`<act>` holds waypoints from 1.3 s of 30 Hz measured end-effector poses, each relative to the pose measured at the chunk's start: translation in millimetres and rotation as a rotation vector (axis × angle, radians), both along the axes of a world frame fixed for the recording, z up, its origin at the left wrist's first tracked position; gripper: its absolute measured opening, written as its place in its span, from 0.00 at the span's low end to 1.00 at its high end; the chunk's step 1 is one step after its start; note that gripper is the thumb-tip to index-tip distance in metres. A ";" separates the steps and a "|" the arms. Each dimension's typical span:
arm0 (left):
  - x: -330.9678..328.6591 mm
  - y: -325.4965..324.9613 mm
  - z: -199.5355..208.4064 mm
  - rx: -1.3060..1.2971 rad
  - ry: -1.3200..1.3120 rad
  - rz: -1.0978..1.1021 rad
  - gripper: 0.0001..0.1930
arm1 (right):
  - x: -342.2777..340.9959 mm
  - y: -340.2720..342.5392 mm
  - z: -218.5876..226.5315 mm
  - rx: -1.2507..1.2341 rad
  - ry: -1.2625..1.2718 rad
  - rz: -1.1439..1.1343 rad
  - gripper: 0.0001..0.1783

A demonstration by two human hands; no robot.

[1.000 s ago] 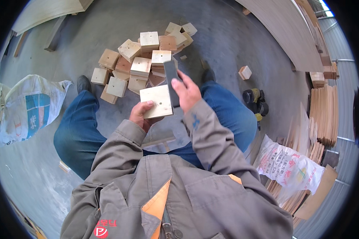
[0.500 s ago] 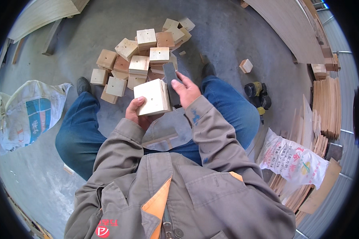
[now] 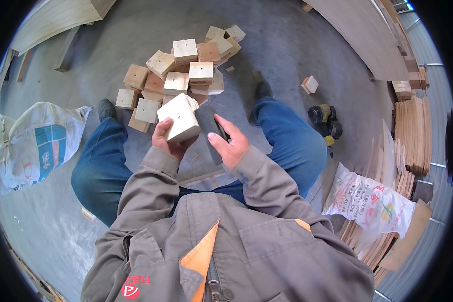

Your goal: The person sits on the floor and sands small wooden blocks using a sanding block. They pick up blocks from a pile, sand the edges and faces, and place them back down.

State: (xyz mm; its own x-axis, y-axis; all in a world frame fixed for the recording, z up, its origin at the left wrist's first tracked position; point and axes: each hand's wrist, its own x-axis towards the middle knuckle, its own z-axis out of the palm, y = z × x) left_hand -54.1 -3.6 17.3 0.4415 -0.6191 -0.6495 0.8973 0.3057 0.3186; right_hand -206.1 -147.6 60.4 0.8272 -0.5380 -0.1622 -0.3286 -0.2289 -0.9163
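My left hand [image 3: 165,140] is closed around a pale square wooden block [image 3: 178,119], tilted in front of me, with a small hole in its top face. In my right hand [image 3: 232,147] is a flat dark grey sanding block [image 3: 212,128], gripped along its edge between thumb and fingers. It lies close against the right side of the wooden block; whether they touch I cannot tell. Just beyond my hands, a loose pile of similar wooden blocks [image 3: 201,71] rests on the concrete floor, most with a hole in the face.
To the right sit a lone wooden block [image 3: 310,84] and a yellow-and-black power drill [image 3: 327,120]. A white printed sack [image 3: 365,199] lies by stacked wood strips [image 3: 412,136]. Another sack [image 3: 22,133] is at left. Large board stacks [image 3: 360,35] stand at the far corners.
The wooden block has shifted slightly left and tilted. My right hand has drawn the sanding block down and toward me along the block's right side.
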 end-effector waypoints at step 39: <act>-6.0 -1.9 20.7 -0.180 -0.069 -0.174 0.41 | 24.3 -53.2 -48.3 -0.110 0.069 -0.236 0.37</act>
